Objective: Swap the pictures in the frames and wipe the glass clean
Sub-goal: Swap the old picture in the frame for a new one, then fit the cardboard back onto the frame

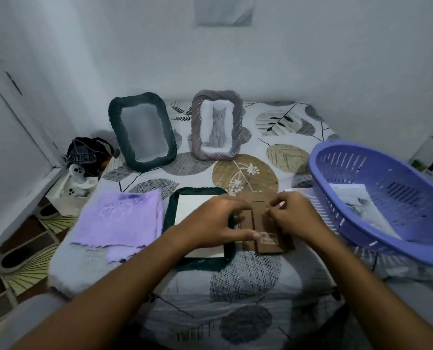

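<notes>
A dark green frame (197,263) lies face down on the patterned table (245,286) in front of me, with a white sheet (192,205) showing in its opening. Its brown cardboard backing (271,242) lies over the frame's right side. My left hand (218,218) grips the frame's right edge and the backing. My right hand (293,213) pinches a small part at the top of the backing. Another dark green frame (142,132) holding no picture and a grey frame (216,127) with a cat picture lean on the wall. A folded purple cloth (119,218) lies at the left.
A purple plastic basket (377,198) at the right holds printed pictures (361,203). A white box (79,188) with small items and a dark bundle (89,152) sit off the table's left side. Shoes (15,258) lie on the floor at the left.
</notes>
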Available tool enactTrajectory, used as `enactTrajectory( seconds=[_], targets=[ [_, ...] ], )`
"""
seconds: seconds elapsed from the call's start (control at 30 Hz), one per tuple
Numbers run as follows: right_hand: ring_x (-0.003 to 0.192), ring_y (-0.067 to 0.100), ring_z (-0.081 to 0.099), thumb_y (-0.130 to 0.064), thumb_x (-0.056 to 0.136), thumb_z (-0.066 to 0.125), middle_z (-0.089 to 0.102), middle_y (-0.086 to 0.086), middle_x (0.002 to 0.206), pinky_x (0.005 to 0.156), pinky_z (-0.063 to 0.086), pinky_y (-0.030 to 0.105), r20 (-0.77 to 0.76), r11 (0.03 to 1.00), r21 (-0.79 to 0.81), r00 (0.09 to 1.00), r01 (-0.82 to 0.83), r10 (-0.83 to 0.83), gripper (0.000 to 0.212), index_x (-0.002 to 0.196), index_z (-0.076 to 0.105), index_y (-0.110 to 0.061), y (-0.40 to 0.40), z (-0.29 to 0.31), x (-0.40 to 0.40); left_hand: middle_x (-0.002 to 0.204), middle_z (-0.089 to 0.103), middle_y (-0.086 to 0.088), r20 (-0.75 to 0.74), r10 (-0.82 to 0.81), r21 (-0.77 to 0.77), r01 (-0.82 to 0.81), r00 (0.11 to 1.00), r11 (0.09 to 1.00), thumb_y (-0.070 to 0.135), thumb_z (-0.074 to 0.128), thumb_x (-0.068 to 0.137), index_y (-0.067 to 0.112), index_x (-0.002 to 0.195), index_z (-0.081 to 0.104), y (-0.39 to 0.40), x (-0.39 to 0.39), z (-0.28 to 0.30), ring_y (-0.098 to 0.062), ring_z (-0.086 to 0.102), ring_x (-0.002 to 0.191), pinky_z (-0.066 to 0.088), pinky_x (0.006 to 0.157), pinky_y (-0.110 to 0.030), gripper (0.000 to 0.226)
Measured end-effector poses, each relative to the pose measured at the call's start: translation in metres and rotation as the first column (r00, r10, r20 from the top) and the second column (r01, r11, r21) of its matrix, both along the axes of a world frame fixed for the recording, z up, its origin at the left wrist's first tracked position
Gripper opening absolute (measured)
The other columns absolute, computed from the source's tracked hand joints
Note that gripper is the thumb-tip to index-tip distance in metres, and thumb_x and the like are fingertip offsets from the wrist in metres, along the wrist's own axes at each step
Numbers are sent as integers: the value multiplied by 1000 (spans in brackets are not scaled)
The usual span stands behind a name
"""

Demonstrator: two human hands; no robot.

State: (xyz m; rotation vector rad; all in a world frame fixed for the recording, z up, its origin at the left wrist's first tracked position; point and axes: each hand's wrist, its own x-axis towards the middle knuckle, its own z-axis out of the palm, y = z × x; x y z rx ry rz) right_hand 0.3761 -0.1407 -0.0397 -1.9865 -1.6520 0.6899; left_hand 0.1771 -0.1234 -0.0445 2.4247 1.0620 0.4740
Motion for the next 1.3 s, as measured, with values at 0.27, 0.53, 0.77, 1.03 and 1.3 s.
enactTrajectory(
  seconds=[0.27,0.53,0.77,1.03,1.3],
  targets=[
    [77,23,68,-8,80,72,68,13,90,65,59,33,-396,986,-133,907,98,-143,23,99,62,-16,0,-3,11,122,63,-3,335,230,-353,-105,914,930,43,69,84,21,131,56,-7,41,-7,-9,63,103,55,89,-27,54],
    [70,25,69,3,79,70,70,18,89,57,55,32,-785,969,-149,572,199,-238,25,103,64,-2,-3,20,6,109,65,6,566,393,-326,-242,725,914,48,55,91,19,118,61,1,36,11,-5,61,96,53,76,-21,40],
    [64,22,65,5,82,66,69,13,79,58,55,32,-870,985,-9,484,175,-94,21,101,63,-2,-13,65,-7,106,66,0,651,577,-590,-150,494,794,29,53,97,17,125,53,10,26,31,-14,64,93,54,74,-32,31],
    [74,15,63,-20,70,82,66,4,86,64,53,30,-476,952,281,879,118,31,25,90,68,-15,-9,66,-35,73,70,-1,642,646,-703,-18,413,711,3,50,96,11,94,65,4,-9,44,-15,65,62,55,50,-28,17],
    [76,24,70,1,72,78,66,8,96,60,59,39,-790,991,-132,607,-25,-90,74,135,45,-20,-6,35,-73,74,70,-7,506,728,-795,-79,463,602,2,53,94,6,88,64,-8,-54,28,-13,66,58,56,53,-28,13]
  ],
)
